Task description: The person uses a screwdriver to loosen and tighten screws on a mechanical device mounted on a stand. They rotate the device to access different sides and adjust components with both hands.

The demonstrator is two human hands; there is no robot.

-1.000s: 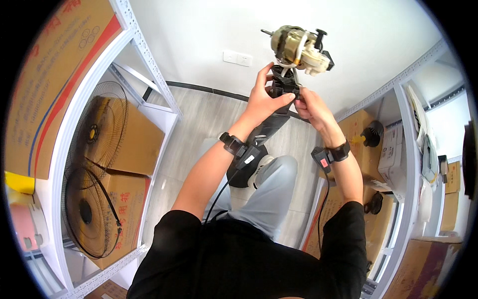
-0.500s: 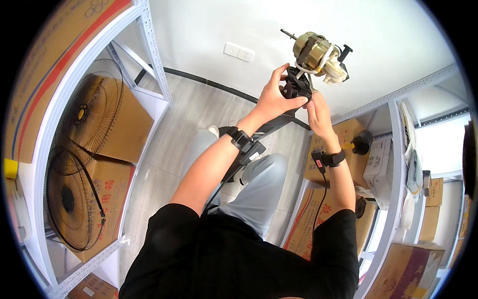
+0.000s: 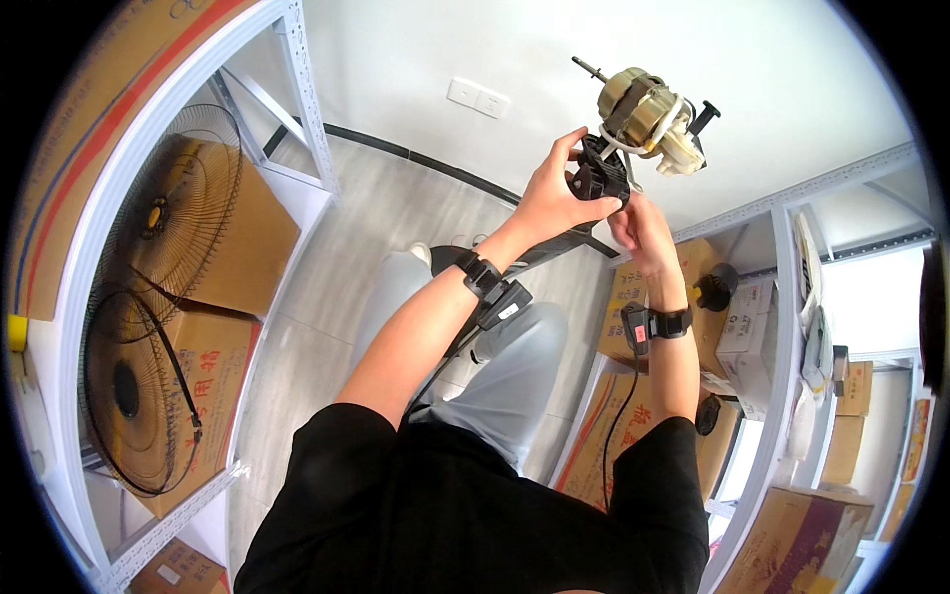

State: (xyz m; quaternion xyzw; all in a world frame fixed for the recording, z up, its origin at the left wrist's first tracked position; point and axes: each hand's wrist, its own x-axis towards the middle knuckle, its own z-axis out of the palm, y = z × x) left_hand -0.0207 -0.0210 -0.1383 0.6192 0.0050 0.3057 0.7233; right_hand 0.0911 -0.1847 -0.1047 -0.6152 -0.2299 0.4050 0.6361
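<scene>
A bare electric fan motor (image 3: 641,102) with brass-coloured casing and a thin shaft stands up at the top right. A cream plastic part (image 3: 683,154) and a black knob (image 3: 706,118) sit on its far right end, with a white cable looping by them. Just below the motor, my left hand (image 3: 560,198) grips a black ribbed plastic housing (image 3: 606,176), thumb on the near side and fingers around the top. My right hand (image 3: 645,236) is beside the housing's lower right, its fingers curled together; whatever they pinch, if anything, is hidden.
Wire fan guards (image 3: 163,218) lean on cardboard boxes (image 3: 252,213) in the left shelf. More boxes (image 3: 604,436) and a white metal rack (image 3: 787,297) stand on the right. The white wall with a socket plate (image 3: 478,97) is ahead. Black straps with small boxes ring both wrists.
My right hand has drawn slightly down from the housing, its fingers more curled. The left hand keeps its grip. The motor and housing appear slightly lower and farther right in view.
</scene>
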